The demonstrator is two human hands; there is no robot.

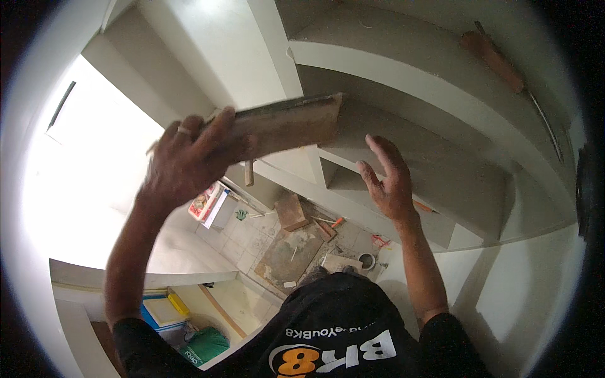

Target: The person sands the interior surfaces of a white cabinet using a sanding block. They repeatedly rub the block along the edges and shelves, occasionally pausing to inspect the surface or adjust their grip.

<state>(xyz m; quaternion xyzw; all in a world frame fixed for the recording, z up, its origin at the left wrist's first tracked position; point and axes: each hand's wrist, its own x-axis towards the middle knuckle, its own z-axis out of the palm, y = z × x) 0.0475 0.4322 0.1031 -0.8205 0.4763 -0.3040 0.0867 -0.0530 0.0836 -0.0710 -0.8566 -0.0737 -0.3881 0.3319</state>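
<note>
My left hand [189,151] is raised and wrapped round one end of a flat, dusty brown board [293,124] with a dark upper edge. The board is held tilted in front of the white shelves, its free end pointing right. A short wooden peg-like piece [249,173] shows just below it; whether the two are joined I cannot tell. My right hand [394,186] hovers to the right of the board, apart from it. Its thumb and fingers are spread, and nothing is between them.
White built-in shelves [378,60] curve across the right, and a long tool with a brown handle [504,69] lies on the upper one. Below, the tiled floor holds a brown box [290,212], a dusty board [290,255] and a small bucket [367,259]. A green bag [205,345] sits lower left.
</note>
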